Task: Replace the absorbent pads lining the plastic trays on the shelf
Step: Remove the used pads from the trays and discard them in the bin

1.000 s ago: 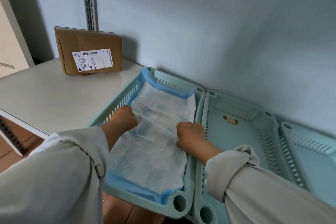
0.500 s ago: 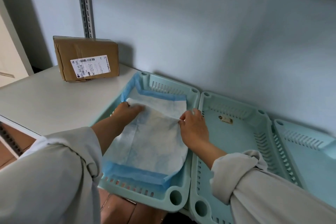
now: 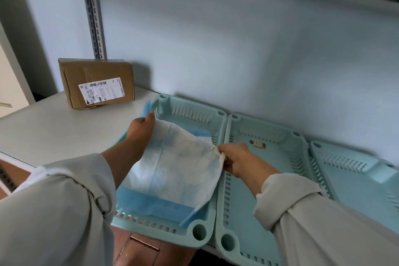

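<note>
So the person has the absorbent pad (image 3: 172, 162) half peeled out of the leftmost tray (image 3: 203, 233), and the whole next move hangs on how that pad lies. Its long axis runs front to back along the tray, the far end is up in the air, and the near blue-edged end is down on the tray floor close to the front rim. The left hand (image 3: 140, 129) pinches the far-left corner up by the tray's back-left post, and the right hand (image 3: 235, 157) pinches the far-right corner just over the rim shared with the middle tray (image 3: 226, 211), fingers curled tight on the bunched edge. Both hands are at the raised far end, so neither is really closer to the part that's left lying; looks like pulling up and toward the body would free it. Count-wise: one pad visible, three mint trays in a row on the shelf (image 3: 54, 131), the middle one and the right tray (image 3: 345, 179) both bare, though the right one is cut off by the frame. Also one cardboard box (image 3: 97, 84) standing at the back left, well apart from the trays.
</note>
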`<action>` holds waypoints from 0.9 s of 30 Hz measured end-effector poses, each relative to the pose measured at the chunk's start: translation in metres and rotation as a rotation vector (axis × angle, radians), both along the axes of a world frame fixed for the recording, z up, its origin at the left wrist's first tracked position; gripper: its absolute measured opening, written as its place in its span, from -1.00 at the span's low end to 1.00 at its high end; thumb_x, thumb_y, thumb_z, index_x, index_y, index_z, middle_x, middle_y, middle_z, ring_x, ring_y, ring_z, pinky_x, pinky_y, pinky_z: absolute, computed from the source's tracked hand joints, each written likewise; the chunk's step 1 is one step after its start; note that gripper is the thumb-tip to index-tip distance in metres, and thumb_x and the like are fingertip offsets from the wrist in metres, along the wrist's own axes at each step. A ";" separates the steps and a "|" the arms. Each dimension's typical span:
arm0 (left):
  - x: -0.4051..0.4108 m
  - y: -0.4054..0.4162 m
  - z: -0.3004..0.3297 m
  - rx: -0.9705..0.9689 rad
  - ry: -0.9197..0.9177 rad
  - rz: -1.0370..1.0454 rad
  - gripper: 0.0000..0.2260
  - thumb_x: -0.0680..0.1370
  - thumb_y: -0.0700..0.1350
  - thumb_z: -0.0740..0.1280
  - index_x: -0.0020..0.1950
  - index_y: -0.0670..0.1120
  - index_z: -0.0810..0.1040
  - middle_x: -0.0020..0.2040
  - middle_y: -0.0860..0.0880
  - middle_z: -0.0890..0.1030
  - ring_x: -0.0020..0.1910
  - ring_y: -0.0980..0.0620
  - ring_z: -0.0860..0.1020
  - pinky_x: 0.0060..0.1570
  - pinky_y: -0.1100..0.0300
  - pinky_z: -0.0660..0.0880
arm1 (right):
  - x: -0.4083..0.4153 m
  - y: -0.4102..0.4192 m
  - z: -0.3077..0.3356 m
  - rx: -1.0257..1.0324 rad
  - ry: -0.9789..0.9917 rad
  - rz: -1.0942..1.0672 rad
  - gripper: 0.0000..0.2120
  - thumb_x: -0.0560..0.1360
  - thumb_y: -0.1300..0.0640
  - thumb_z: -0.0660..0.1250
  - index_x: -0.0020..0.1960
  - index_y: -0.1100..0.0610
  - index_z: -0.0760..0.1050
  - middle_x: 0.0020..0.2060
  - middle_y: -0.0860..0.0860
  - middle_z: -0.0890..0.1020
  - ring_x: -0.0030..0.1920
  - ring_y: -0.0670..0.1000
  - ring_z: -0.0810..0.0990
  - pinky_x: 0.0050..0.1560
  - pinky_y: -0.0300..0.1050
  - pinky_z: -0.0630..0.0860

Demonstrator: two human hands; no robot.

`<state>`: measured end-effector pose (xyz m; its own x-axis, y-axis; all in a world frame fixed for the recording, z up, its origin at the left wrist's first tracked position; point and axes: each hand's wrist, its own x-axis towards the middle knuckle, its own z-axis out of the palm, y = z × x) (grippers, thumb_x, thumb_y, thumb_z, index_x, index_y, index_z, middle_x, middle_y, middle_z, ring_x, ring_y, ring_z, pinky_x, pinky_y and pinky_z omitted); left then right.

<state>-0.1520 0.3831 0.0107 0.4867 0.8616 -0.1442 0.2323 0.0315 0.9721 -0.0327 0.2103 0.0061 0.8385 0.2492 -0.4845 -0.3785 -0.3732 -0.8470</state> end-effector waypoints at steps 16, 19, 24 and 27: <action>0.019 -0.058 0.030 0.143 0.057 -0.136 -0.72 0.62 -0.08 0.17 -0.26 -0.14 0.42 -0.28 -0.10 0.41 -0.25 -0.04 0.35 -0.33 0.21 0.24 | 0.014 -0.087 0.057 0.150 -0.071 -0.022 -0.77 0.59 0.29 0.21 0.21 0.22 0.50 0.03 0.17 0.59 -0.05 0.12 0.56 -0.11 0.00 0.50; 0.028 -0.075 0.041 0.140 0.020 -0.183 -0.79 0.61 -0.08 0.22 -0.18 -0.14 0.47 -0.32 -0.06 0.41 -0.30 -0.02 0.35 -0.40 0.25 0.25 | 0.030 -0.109 0.070 0.268 -0.117 -0.143 -0.77 0.58 0.27 0.23 0.21 0.25 0.51 0.05 0.18 0.58 -0.07 0.11 0.55 -0.17 -0.02 0.55; 0.053 -0.104 0.062 0.058 -0.096 -0.258 -0.88 0.50 -0.14 0.41 -0.17 -0.07 0.48 -0.22 -0.08 0.51 -0.37 0.04 0.43 -0.60 0.42 0.35 | 0.052 -0.150 0.105 0.416 -0.289 -0.339 -0.72 0.53 0.27 0.32 0.23 0.29 0.52 0.06 0.17 0.59 -0.03 0.10 0.55 0.17 0.07 0.52; 0.065 -0.116 0.067 -0.043 -0.035 -0.345 -0.91 0.48 -0.22 0.42 -0.06 -0.17 0.55 -0.20 -0.13 0.55 -0.38 0.02 0.48 -0.51 0.38 0.45 | 0.052 -0.175 0.110 0.321 -0.171 -0.222 -0.80 0.51 0.23 0.37 0.11 0.27 0.53 -0.09 0.14 0.60 -0.17 0.08 0.58 -0.13 0.00 0.58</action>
